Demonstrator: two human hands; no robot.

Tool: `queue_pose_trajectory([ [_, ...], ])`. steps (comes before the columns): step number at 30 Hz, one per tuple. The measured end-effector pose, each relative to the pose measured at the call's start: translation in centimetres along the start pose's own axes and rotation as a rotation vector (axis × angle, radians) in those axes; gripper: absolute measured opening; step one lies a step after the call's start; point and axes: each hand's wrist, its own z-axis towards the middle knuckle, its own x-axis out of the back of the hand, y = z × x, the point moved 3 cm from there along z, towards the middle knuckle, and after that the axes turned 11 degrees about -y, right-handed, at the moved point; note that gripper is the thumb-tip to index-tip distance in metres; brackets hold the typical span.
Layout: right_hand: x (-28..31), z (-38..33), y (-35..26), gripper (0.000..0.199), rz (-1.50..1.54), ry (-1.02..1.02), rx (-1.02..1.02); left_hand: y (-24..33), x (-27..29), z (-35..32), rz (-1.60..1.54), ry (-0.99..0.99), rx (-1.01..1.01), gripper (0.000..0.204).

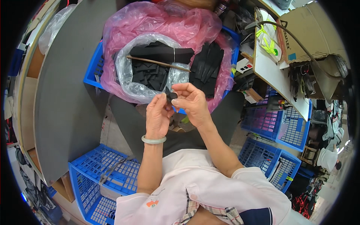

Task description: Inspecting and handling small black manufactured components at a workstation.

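Just in front of the clear bag [125, 71], the left hand [156, 115] and right hand [193, 105] pinch a black piece [171, 96] in their fingertips, apparently unfinished; whether loose pieces [148, 76] inside the bag are done is unclear.

head-worn fisheye view, facing down, near the hands [158, 118]

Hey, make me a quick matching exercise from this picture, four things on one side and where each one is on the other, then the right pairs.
Things:
1. black piece
2. thin stick
3. pale bangle
4. pink bag

Places:
A. around the left wrist
B. bunched over the blue crate
C. between left hand and right hand
D. across the clear bag

Pairs: 1-C, 2-D, 3-A, 4-B
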Motion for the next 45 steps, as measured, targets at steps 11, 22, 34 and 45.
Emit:
queue_pose_trajectory([
  [11, 0.3, -0.4, 1.3, 0.027, -0.584, 0.325, 0.266, -0.6, 0.0, -0.1, 0.307, -0.002, -0.199, 0.017],
  [22, 1.5, 0.3, 2.3, 0.034, 0.387, -0.001, -0.015, 0.4, 0.5, -0.2, 0.015, -0.159, 0.007, 0.02],
  [34, -0.1, 0.1, 0.3, 0.042, -0.266, 0.059, -0.148, 1.2, 1.8, -0.2, 0.238, -0.106, -0.031, 0.018],
  [45, 0.1, -0.4, 2.2, 0.032, 0.479, -0.032, -0.14, 1.1, 1.1, -0.6, 0.215, -0.17, -0.093, 0.021],
])
